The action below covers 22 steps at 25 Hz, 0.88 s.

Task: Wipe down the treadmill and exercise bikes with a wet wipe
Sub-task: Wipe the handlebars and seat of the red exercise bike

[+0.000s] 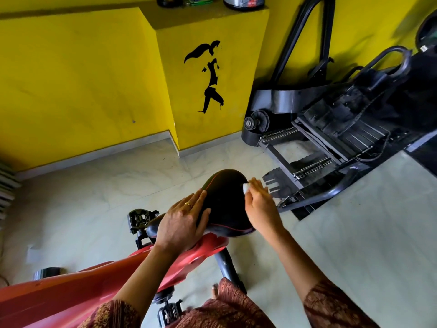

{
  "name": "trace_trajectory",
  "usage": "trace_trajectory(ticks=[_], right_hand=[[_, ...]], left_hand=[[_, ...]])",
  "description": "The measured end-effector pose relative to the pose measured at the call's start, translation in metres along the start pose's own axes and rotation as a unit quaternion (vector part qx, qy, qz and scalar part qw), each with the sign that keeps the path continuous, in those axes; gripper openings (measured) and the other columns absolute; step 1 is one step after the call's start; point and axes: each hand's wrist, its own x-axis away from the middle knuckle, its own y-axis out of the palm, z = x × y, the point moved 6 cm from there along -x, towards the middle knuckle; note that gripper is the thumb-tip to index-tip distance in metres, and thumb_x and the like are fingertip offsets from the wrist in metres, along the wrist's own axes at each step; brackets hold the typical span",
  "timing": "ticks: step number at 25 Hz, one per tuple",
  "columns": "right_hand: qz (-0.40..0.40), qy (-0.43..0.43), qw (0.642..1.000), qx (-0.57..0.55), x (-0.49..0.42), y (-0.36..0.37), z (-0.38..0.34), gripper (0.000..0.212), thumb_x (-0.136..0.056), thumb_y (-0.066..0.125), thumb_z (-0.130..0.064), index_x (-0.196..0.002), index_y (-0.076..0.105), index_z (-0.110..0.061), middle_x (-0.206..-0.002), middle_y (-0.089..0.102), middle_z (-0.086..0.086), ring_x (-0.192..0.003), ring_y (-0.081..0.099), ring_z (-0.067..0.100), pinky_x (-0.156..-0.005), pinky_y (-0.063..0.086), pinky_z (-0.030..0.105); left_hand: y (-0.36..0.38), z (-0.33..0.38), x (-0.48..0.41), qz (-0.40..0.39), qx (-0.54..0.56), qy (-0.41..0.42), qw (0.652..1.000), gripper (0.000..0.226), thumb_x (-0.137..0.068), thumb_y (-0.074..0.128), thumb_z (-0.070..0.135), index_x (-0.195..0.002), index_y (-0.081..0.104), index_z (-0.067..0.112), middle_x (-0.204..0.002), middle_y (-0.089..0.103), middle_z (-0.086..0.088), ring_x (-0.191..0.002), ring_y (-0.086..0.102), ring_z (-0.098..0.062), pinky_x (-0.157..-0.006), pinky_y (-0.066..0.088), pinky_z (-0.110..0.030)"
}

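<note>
A red exercise bike (71, 287) stands below me, its black saddle (227, 202) with a thin red seam in the middle of the view. My left hand (184, 221) lies flat on the saddle's left side, fingers straight, a ring on one finger. My right hand (259, 204) presses a small white wet wipe (246, 187) against the saddle's right rear edge; only a corner of the wipe shows under the fingers. A black pedal (140, 220) sticks out left of the saddle.
A dark machine (343, 129) with exposed chains and a black frame stands at the right on the pale marble floor (106, 190). Yellow walls with a black runner decal (210, 76) lie ahead. A second pedal (169, 312) is near my feet.
</note>
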Motion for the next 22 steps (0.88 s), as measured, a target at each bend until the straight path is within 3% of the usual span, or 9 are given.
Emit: trace_trajectory(ticks=[3, 5, 9, 11, 14, 17, 18, 20, 22], right_hand=[[0.045, -0.157, 0.986, 0.031, 0.039, 0.016, -0.028, 0.042, -0.097, 0.037, -0.015, -0.134, 0.049, 0.001, -0.143, 0.044, 0.016, -0.136, 0.036, 0.029, -0.112, 0.029, 0.045], [0.03, -0.233, 0.971, 0.048, 0.066, 0.021, -0.027, 0.042, -0.096, 0.036, -0.019, -0.13, 0.053, -0.002, -0.14, 0.049, 0.011, -0.134, 0.04, 0.024, -0.111, 0.03, 0.04], [0.042, -0.122, 0.991, 0.023, 0.032, 0.002, -0.025, 0.044, -0.099, 0.034, -0.018, -0.139, 0.042, -0.001, -0.148, 0.037, 0.014, -0.137, 0.035, 0.028, -0.112, 0.032, 0.037], [-0.005, -0.037, 0.999, 0.035, -0.008, 0.004, -0.032, 0.046, -0.102, 0.031, -0.016, -0.145, 0.029, 0.001, -0.153, 0.025, 0.019, -0.138, 0.032, 0.031, -0.11, 0.029, 0.033], [-0.024, 0.025, 0.999, 0.011, -0.04, 0.0, -0.042, 0.039, -0.103, 0.028, -0.02, -0.131, 0.042, 0.004, -0.136, 0.046, 0.025, -0.121, 0.049, 0.033, -0.092, 0.041, 0.034], [0.032, 0.034, 0.999, -0.01, -0.01, 0.0, -0.019, 0.037, -0.103, 0.028, -0.025, -0.114, 0.053, -0.001, -0.112, 0.062, 0.019, -0.104, 0.06, 0.032, -0.074, 0.042, 0.029], [0.093, 0.027, 0.995, 0.001, 0.014, -0.002, -0.011, 0.042, -0.102, 0.028, -0.028, -0.117, 0.055, 0.0, -0.115, 0.063, 0.018, -0.106, 0.061, 0.031, -0.077, 0.045, 0.027], [0.174, -0.015, 0.984, 0.024, 0.068, 0.008, -0.004, 0.046, -0.099, 0.032, -0.025, -0.126, 0.055, 0.004, -0.13, 0.056, 0.022, -0.122, 0.053, 0.032, -0.098, 0.044, 0.029], [0.171, -0.104, 0.979, 0.045, 0.101, 0.034, -0.021, 0.041, -0.096, 0.041, -0.014, -0.133, 0.049, 0.001, -0.142, 0.044, 0.02, -0.137, 0.036, 0.03, -0.111, 0.031, 0.04]], left_hand=[[0.0, 0.0, -0.001, 0.005, -0.004, 0.003, 1.0, 0.059, -0.098, 0.025, 0.043, -0.124, 0.061, 0.004, -0.121, 0.064, -0.013, -0.098, 0.068, -0.028, -0.074, 0.057, -0.037], [0.0, 0.001, -0.002, 0.005, -0.006, 0.006, 1.0, 0.059, -0.098, 0.026, 0.043, -0.124, 0.06, 0.003, -0.121, 0.064, -0.014, -0.098, 0.068, -0.028, -0.074, 0.057, -0.037], [0.001, 0.001, -0.001, -0.003, -0.001, 0.0, 1.0, 0.062, -0.1, 0.021, 0.045, -0.125, 0.06, 0.003, -0.122, 0.063, -0.015, -0.099, 0.068, -0.028, -0.075, 0.057, -0.039], [0.001, 0.001, -0.001, -0.003, 0.005, -0.004, 1.0, 0.064, -0.1, 0.019, 0.047, -0.126, 0.059, 0.004, -0.123, 0.063, -0.014, -0.1, 0.067, -0.029, -0.076, 0.057, -0.04], [0.0, 0.001, 0.001, -0.002, 0.006, -0.004, 1.0, 0.064, -0.1, 0.018, 0.047, -0.126, 0.059, 0.005, -0.123, 0.063, -0.013, -0.099, 0.068, -0.029, -0.075, 0.057, -0.04], [0.0, 0.001, 0.0, -0.001, 0.006, -0.003, 1.0, 0.064, -0.1, 0.018, 0.047, -0.126, 0.059, 0.005, -0.123, 0.063, -0.013, -0.098, 0.068, -0.03, -0.072, 0.057, -0.041], [0.0, 0.002, 0.0, -0.001, 0.002, -0.003, 1.0, 0.064, -0.1, 0.019, 0.047, -0.125, 0.06, 0.005, -0.122, 0.063, -0.013, -0.096, 0.068, -0.03, -0.071, 0.057, -0.04], [0.0, 0.003, 0.001, 0.002, -0.008, -0.001, 1.0, 0.058, -0.098, 0.026, 0.044, -0.124, 0.06, 0.005, -0.121, 0.064, -0.013, -0.095, 0.069, -0.03, -0.069, 0.058, -0.04], [0.0, 0.003, 0.001, -0.002, -0.001, -0.002, 1.0, 0.055, -0.094, 0.033, 0.041, -0.125, 0.06, 0.004, -0.122, 0.063, -0.014, -0.096, 0.068, -0.031, -0.07, 0.057, -0.04]])
